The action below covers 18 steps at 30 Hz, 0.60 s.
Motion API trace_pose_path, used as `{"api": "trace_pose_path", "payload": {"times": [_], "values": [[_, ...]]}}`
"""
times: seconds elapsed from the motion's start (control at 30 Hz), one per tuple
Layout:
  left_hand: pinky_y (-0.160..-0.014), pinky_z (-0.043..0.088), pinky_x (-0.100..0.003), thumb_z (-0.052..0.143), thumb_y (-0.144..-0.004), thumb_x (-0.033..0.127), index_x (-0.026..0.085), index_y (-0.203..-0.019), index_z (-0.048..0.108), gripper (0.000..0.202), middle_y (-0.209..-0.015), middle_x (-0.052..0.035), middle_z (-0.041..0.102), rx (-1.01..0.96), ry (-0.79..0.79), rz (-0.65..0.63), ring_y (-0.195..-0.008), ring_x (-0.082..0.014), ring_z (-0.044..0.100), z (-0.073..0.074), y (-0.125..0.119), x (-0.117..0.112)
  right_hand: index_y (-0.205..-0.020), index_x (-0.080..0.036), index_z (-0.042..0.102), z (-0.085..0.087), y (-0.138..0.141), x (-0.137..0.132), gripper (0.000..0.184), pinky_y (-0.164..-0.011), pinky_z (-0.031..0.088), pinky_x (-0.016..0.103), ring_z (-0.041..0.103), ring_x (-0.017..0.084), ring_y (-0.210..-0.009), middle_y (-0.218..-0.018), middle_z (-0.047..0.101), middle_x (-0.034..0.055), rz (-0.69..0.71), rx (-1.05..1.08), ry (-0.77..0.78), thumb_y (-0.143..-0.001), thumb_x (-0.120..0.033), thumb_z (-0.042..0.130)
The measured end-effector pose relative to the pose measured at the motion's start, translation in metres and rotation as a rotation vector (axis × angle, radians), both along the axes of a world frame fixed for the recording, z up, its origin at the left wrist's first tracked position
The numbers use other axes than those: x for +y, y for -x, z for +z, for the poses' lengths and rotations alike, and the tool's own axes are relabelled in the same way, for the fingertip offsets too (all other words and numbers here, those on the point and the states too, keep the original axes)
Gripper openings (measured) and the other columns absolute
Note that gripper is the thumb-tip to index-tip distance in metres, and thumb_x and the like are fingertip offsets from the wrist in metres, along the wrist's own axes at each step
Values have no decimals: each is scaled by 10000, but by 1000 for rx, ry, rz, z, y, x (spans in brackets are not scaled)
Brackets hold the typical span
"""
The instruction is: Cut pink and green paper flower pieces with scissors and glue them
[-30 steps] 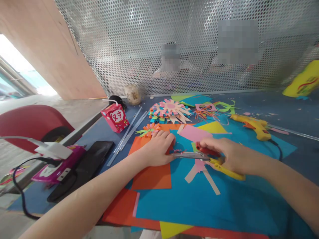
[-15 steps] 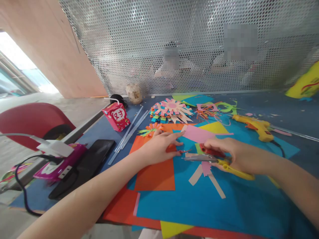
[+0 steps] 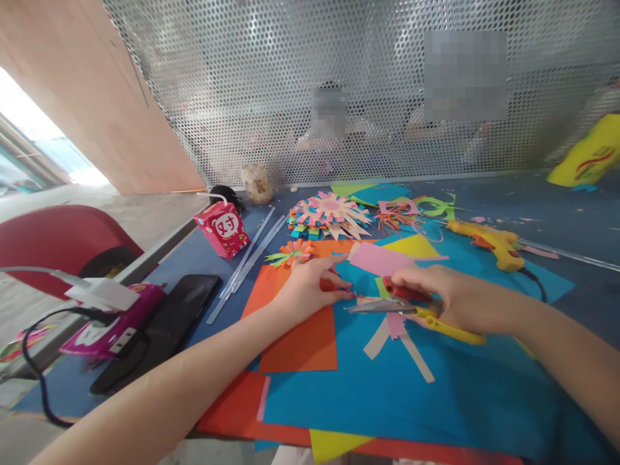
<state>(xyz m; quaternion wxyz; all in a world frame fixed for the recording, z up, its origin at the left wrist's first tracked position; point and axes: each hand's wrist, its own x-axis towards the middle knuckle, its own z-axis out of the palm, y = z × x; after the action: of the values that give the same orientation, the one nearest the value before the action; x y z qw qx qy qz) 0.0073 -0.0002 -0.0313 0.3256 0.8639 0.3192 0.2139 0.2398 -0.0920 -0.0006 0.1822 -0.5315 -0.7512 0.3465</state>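
Note:
My right hand (image 3: pixel 445 297) grips scissors (image 3: pixel 385 306) with one red and one yellow handle, the blades pointing left toward my other hand. My left hand (image 3: pixel 312 287) rests over orange paper (image 3: pixel 300 342), thumb and fingers pinching a small strip of red-orange paper (image 3: pixel 356 296) beside the blade tips. Its far end is hard to make out. Under the scissors, cream paper strips (image 3: pixel 417 358) and a small pink piece (image 3: pixel 396 326) lie on a big blue sheet (image 3: pixel 349 400). A pink sheet (image 3: pixel 380 257) lies just beyond both hands.
Fringed paper flowers (image 3: pixel 332 213) are stacked at the back; a small orange one (image 3: pixel 293 250) lies nearer. A yellow glue gun (image 3: pixel 489 242) is on the right. Clear glue sticks (image 3: pixel 252 255), a red drink carton (image 3: pixel 223 227), a phone (image 3: pixel 194 300) and a purple power strip (image 3: pixel 116 336) occupy the left.
The scissors' blades have shifted slightly left, closer to my left fingertips. My left hand's fingers have drawn together a little; the view has tilted slightly.

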Motion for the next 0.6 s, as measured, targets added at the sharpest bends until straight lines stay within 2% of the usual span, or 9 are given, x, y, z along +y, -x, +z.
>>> {"api": "trace_pose_path", "payload": {"times": [0.1, 0.17, 0.27, 0.4, 0.5, 0.6], "values": [[-1020, 286, -484, 690, -741, 317, 225, -1272, 508, 569, -803, -19, 761, -6, 26, 19, -940, -242, 672, 1, -2, -2, -937, -242, 570, -2, -1, 0, 330, -735, 508, 277, 604, 213, -884, -985, 631, 27, 4, 28, 17, -636, -108, 568], [-1026, 224, -523, 681, -749, 301, 223, -1273, 499, 560, -779, -8, 760, 29, -24, 50, -935, -243, 668, 3, -4, -4, -988, -247, 567, -3, -2, 0, 363, -753, 510, 275, 605, 215, -928, -1031, 628, 27, 4, 34, 39, -650, -114, 569], [-1005, 210, -532, 681, -748, 303, 200, -1268, 487, 565, -757, -3, 756, 51, -115, 78, -940, -248, 658, 5, -6, -7, -1053, -239, 552, -4, -2, 0, 366, -790, 507, 283, 599, 215, -985, -1082, 622, 38, -1, 57, 57, -694, -167, 572], [-1009, 229, -498, 663, -751, 258, 210, -1096, 588, 356, -790, -5, 753, 58, -213, 55, -927, -230, 652, 6, -9, -8, -975, -206, 560, -6, -2, 1, 252, -757, 508, 298, 606, 213, -933, -1032, 621, 58, 11, 36, 2, -727, -243, 567], [-1020, 246, -496, 668, -729, 239, 219, -929, 630, 205, -815, -7, 747, 20, -168, 47, -920, -229, 653, 8, -10, -7, -952, -212, 563, -9, -3, 3, 233, -807, 489, 312, 600, 210, -959, -1049, 616, 47, 20, 53, -24, -720, -236, 570], [-977, 353, -458, 671, -714, 242, 199, -944, 623, 239, -792, -13, 735, -40, -79, 56, -869, -218, 668, 8, -10, -2, -921, -214, 547, -11, -3, 5, 192, -814, 478, 320, 600, 207, -952, -1025, 620, 39, 48, 52, -22, -730, -213, 570]]}}
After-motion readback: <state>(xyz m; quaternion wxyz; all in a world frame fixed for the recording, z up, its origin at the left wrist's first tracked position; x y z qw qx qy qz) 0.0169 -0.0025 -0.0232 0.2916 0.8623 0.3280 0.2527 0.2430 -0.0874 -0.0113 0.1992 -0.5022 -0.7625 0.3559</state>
